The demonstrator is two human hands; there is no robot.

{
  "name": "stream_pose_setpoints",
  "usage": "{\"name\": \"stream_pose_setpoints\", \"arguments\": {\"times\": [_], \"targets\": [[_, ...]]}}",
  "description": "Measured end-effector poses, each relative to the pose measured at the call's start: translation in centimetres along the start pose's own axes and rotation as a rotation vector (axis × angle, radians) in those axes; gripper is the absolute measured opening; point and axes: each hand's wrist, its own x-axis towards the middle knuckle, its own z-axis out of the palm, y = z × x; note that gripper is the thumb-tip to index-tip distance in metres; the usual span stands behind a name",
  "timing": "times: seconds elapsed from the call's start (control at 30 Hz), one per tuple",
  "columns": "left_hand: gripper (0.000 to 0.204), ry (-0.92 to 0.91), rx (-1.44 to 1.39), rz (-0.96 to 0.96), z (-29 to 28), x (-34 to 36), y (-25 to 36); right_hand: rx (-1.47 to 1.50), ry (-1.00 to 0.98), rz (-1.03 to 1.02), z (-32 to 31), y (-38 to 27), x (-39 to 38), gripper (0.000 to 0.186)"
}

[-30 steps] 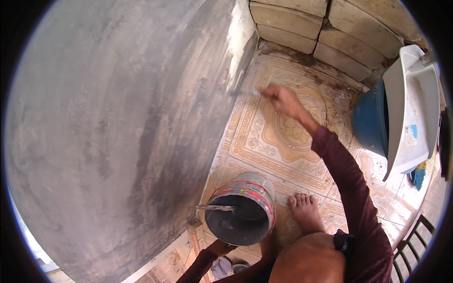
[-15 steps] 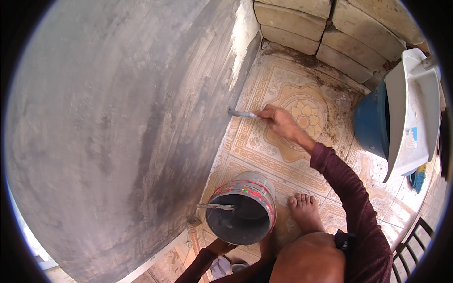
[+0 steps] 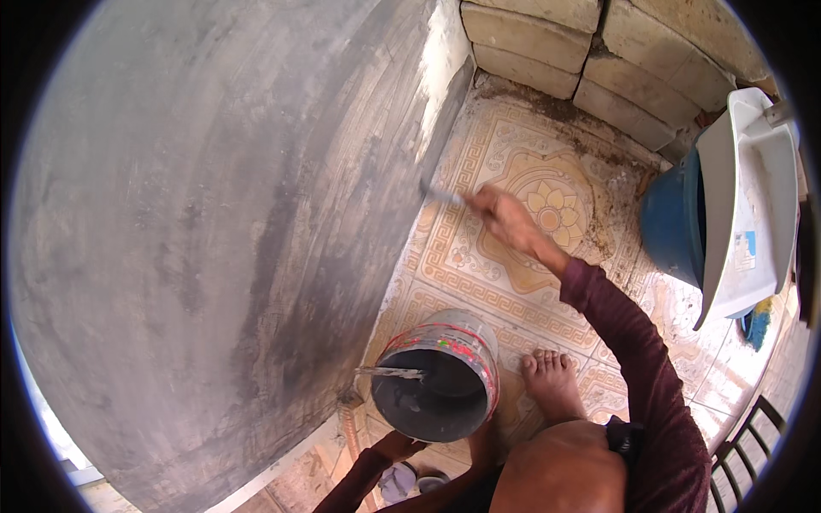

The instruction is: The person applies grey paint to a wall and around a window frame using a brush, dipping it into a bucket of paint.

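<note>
My right hand [image 3: 506,218] is closed around the handle of a slim grey paintbrush [image 3: 445,195]. The brush is blurred, and its tip meets the lower edge of a grey-coated wall [image 3: 214,214], close to the floor. Below it, a paint bucket [image 3: 492,376] with red markings leans toward me, dark grey paint inside. A flat, paint-smeared stick [image 3: 389,373] lies over the bucket's left rim. At the bucket's near side, my left hand [image 3: 398,445] grips it, with its fingers partly hidden.
My bare foot [image 3: 552,385] rests on the patterned tile floor [image 3: 462,256] right of the bucket. Stacked pale blocks [image 3: 534,43] line the back. On the right stand a blue tub [image 3: 671,222] and a white plastic piece [image 3: 744,214]. A dark rack [image 3: 748,449] is at lower right.
My right hand has shifted the brush tip slightly up and away along the wall's bottom edge. The bucket and my left hand stay almost in place.
</note>
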Motion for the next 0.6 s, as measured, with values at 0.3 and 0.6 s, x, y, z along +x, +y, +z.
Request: {"name": "stream_pose_setpoints", "arguments": {"times": [0.3,0.6], "targets": [[0.050,-0.014,-0.018,0.006,-0.9,0.2,2.2,0.043,0.228,-0.040,-6.6,2.6,5.7,0.029],[0.051,-0.132,-0.037,-0.168,-1.2,0.4,2.4,0.156,0.143,0.070,-1.3,-4.0,1.7,0.041]]}}
